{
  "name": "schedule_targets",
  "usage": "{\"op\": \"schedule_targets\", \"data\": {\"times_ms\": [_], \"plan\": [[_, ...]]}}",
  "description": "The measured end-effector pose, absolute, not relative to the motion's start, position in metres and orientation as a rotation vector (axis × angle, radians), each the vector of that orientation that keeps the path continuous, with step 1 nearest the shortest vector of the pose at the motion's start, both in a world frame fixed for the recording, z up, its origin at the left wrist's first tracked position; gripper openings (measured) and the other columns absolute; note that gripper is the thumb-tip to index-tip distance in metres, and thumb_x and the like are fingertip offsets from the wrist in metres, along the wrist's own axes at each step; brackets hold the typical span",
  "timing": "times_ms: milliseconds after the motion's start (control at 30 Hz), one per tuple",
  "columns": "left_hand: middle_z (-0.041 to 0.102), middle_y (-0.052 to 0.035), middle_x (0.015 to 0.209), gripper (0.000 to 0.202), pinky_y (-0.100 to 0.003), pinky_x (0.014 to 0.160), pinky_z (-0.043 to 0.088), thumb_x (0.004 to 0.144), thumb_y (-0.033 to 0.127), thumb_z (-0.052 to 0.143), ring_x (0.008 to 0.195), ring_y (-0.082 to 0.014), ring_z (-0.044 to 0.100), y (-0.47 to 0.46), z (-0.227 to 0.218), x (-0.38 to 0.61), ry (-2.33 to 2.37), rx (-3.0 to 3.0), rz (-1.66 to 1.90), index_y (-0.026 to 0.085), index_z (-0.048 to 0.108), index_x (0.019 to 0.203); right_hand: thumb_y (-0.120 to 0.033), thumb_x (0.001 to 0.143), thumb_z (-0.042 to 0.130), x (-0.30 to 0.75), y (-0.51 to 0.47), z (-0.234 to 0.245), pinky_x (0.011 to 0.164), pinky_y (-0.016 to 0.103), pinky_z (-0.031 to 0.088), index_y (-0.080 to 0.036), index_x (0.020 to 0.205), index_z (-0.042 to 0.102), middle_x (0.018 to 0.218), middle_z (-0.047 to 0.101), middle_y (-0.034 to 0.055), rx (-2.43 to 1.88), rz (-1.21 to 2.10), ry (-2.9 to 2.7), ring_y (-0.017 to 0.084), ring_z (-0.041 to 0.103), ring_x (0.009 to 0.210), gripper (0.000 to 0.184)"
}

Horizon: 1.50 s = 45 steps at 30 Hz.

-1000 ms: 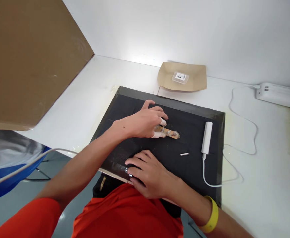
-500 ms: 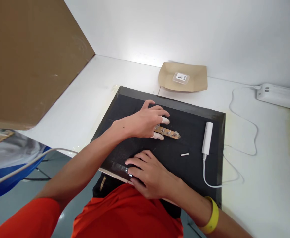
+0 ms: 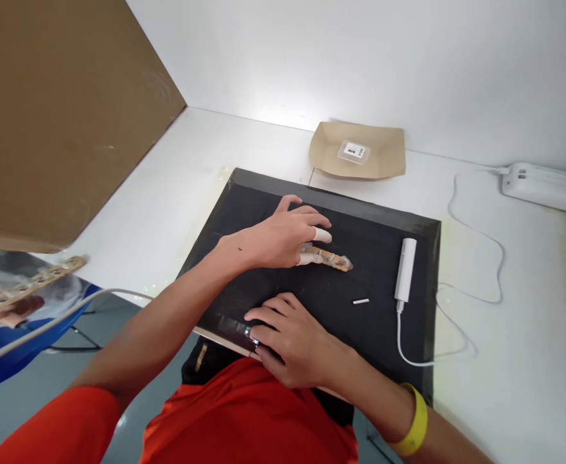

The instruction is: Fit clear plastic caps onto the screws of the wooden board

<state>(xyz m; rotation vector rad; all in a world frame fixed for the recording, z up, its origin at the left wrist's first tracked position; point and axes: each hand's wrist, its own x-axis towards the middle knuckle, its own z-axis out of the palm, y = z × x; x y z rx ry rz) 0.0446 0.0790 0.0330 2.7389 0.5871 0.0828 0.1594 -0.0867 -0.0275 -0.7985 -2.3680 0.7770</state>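
My left hand (image 3: 287, 235) reaches over the black mat (image 3: 351, 341), white covers on its thumb and index finger. Those two fingertips sit on either side of a narrow tan strip (image 3: 334, 259) with small metal parts and clear film, gripping it near its left end. The hand hides that end; the other fingers are raised. My right hand (image 3: 287, 338) rests at the mat's near edge, fingers loosely bent and apart. By its fingertips is a small shiny piece (image 3: 253, 338) I cannot make out. A short white stick (image 3: 361, 301) lies on the mat, right of both hands.
A white cylindrical device (image 3: 405, 270) with a cable lies on the mat's right side. Behind stands a cardboard tray (image 3: 380, 164) holding a small clear box (image 3: 354, 152). A power strip (image 3: 548, 187) is far right. At left, another person's hand (image 3: 26, 306) holds a similar strip.
My left thumb has moved up against the tan strip, narrowing the gap to the index finger. My right hand has stayed put. At left, the other person's strip has shifted right and more fully into view.
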Motion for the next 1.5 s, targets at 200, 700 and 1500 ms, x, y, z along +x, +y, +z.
{"op": "schedule_targets", "data": {"times_ms": [200, 700, 1500], "plan": [[0.067, -0.0106, 0.141, 0.019, -0.051, 0.116, 0.018, 0.098, 0.031, 0.068, 0.135, -0.0289, 0.058, 0.080, 0.042, 0.043, 0.604, 2.692, 0.144, 0.020, 0.075, 0.112, -0.026, 0.096, 0.060, 0.159, -0.087, -0.027, 0.099, 0.043, 0.040, -0.018, 0.103, 0.065, 0.130, 0.070, 0.0065, -0.801, 0.778, -2.368, 0.023, 0.056, 0.113, 0.012], [0.068, -0.0075, 0.140, 0.029, -0.054, 0.118, 0.015, 0.091, 0.005, 0.057, 0.137, -0.0292, 0.055, 0.084, 0.049, 0.048, 0.558, 2.653, 0.020, 0.021, 0.078, 0.102, -0.027, 0.096, 0.061, 0.160, -0.087, -0.026, 0.100, 0.044, 0.041, -0.018, 0.104, 0.065, 0.130, 0.069, 0.0082, -0.806, 0.792, -2.381, 0.023, 0.055, 0.114, 0.012], [0.068, -0.0084, 0.143, 0.032, -0.052, 0.115, 0.020, 0.090, 0.008, 0.057, 0.139, -0.0297, 0.054, 0.074, 0.045, 0.045, 0.539, 2.676, 0.026, 0.020, 0.077, 0.111, -0.026, 0.096, 0.060, 0.161, -0.087, -0.026, 0.098, 0.043, 0.042, -0.018, 0.104, 0.065, 0.130, 0.069, 0.0080, -0.808, 0.792, -2.379, 0.024, 0.056, 0.114, 0.013]]}}
